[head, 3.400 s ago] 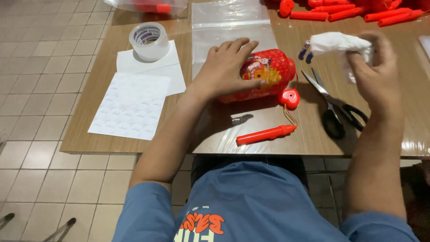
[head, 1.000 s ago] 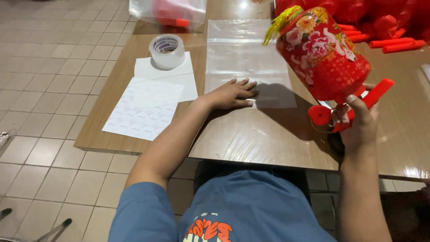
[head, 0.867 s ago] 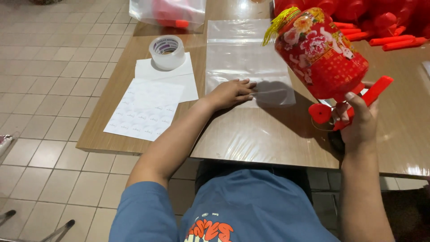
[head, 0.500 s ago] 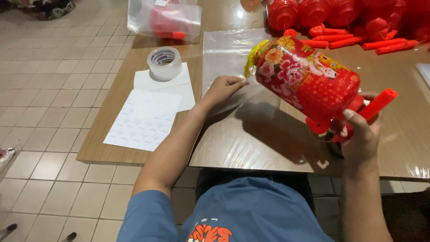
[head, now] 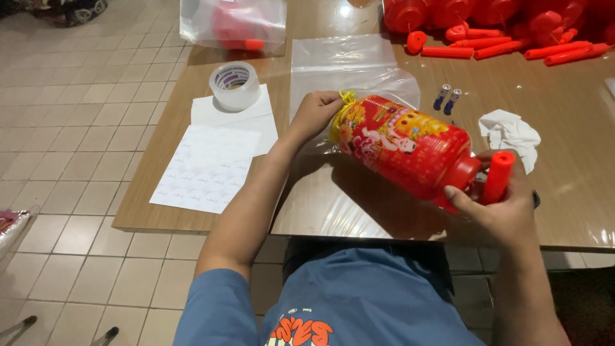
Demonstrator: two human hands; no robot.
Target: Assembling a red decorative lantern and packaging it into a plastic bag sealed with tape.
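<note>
A red printed lantern [head: 405, 147] with a yellow top loop lies tilted over the table, held between both hands. My right hand [head: 500, 205] grips its red base together with a red stick handle [head: 498, 177]. My left hand [head: 315, 113] is at the lantern's yellow top end, fingers on the edge of a clear plastic bag [head: 346, 64] that lies flat on the wooden table [head: 564, 122]. Whether the left hand pinches the bag or the lantern's top I cannot tell for sure.
A roll of clear tape [head: 234, 84] stands on white sticker sheets [head: 208, 166] at the left. Two small batteries [head: 446, 97] and a crumpled white tissue [head: 510, 131] lie right of the lantern. Red lantern parts and sticks [head: 500, 25] pile at the back; a bagged lantern [head: 234, 24] sits far left.
The lantern has come down from upright in my right hand to lying tilted towards the bag. My left hand has moved from flat on the bag to the lantern's top end.
</note>
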